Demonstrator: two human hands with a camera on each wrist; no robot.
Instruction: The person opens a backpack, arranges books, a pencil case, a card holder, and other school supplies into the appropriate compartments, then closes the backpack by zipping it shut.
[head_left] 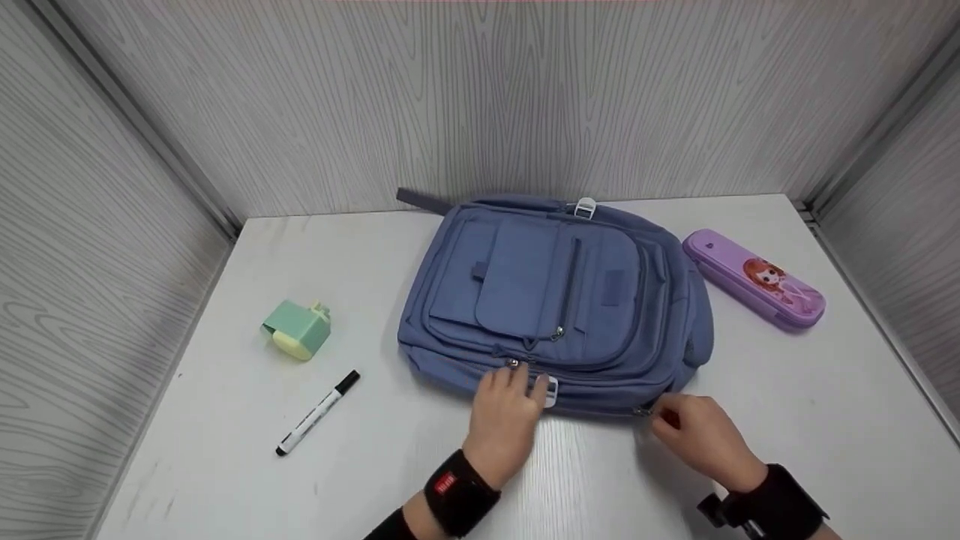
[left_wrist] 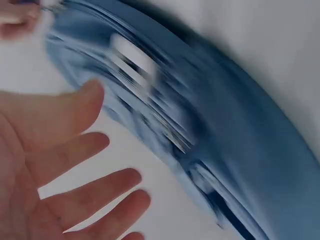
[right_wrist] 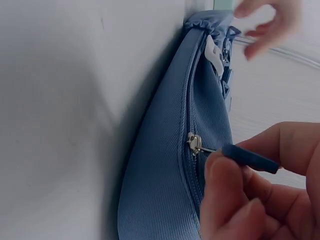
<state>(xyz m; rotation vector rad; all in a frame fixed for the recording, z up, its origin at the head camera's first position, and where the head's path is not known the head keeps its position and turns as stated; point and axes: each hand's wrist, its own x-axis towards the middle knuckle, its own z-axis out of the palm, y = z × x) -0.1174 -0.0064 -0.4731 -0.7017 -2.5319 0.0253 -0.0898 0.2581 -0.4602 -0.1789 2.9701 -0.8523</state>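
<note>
A blue backpack (head_left: 517, 277) lies front side up on the white table. At its near right edge my right hand (head_left: 694, 431) pinches a dark blue zipper pull (right_wrist: 250, 159) between thumb and fingers. The pull is joined to a metal slider (right_wrist: 194, 143) on the zipper track along the bag's side. My left hand (head_left: 504, 420) is over the bag's near edge, beside a white strap buckle (head_left: 551, 391). In the left wrist view its fingers are spread with nothing between them, and the blurred bag lies beyond the fingertips.
A purple pencil case (head_left: 754, 279) with a cartoon figure lies right of the bag. On the left are a green and yellow small device (head_left: 298, 330) and a black-capped white marker (head_left: 319, 412). Grey wood-grain panels (head_left: 495, 97) stand around the table.
</note>
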